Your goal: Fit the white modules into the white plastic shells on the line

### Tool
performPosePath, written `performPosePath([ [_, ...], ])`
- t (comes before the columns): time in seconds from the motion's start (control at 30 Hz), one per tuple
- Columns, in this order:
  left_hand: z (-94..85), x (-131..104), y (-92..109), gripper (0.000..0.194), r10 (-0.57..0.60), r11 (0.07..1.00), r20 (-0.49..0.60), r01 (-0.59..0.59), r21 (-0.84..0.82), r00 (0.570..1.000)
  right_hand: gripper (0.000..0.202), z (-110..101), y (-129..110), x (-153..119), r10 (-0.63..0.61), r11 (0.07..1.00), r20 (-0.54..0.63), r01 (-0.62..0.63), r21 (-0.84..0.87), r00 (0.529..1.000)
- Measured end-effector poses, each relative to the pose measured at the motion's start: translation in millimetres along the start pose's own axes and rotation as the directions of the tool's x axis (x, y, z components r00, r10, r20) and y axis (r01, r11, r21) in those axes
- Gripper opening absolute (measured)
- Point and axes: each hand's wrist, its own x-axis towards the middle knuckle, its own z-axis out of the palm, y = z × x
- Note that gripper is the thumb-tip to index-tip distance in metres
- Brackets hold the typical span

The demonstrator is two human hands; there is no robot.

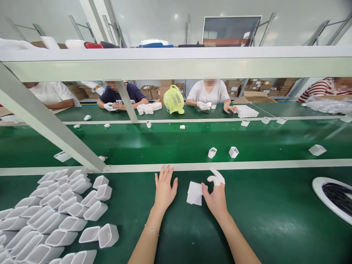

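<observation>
My left hand [165,186] lies palm down on the green table, fingers stretched toward the pale rail, holding nothing. To its right lies a small stack of white square sheets [194,193], slightly fanned out. My right hand [217,196] is beside this stack, its thumb at the stack's right edge. White coverings [217,176] sit on some of its fingers, which are apart from the thumb and partly bent. Many white open-ended plastic housings [63,222] stand in rows left of my hands.
Past the rail [165,167], a green conveyor belt [165,143] carries several white parts [233,152]. A slanted post [55,121] and an overhead beam [176,68] frame the view. Co-workers sit opposite near a yellow-green fan [173,99]. A white-rimmed oval object [320,183] lies at right.
</observation>
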Motion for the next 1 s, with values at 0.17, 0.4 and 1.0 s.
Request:
performPosePath([
  [0.17, -1.3, -2, 2, 0.037, -0.07, 0.997, -0.003, 0.07, 0.027, 0.998, 0.058, 2, 4, -7, 0.164, 0.986, 0.041, -0.165, 0.036, 0.986],
  [0.4, 0.9, -2, 0, 0.045, -0.128, 0.991, 0.032, 0.126, 0.048, 0.991, 0.061, 5, 5, -6, 0.048, 0.997, 0.132, -0.04, -0.063, 0.99],
  [1.0, -10.7, 1, 7, 0.05, -0.231, 0.973, 0.208, 0.23, 0.027, 0.95, 0.044, 7, -56, 27, -0.197, 0.98, 0.172, 0.193, 0.04, 0.965],
])
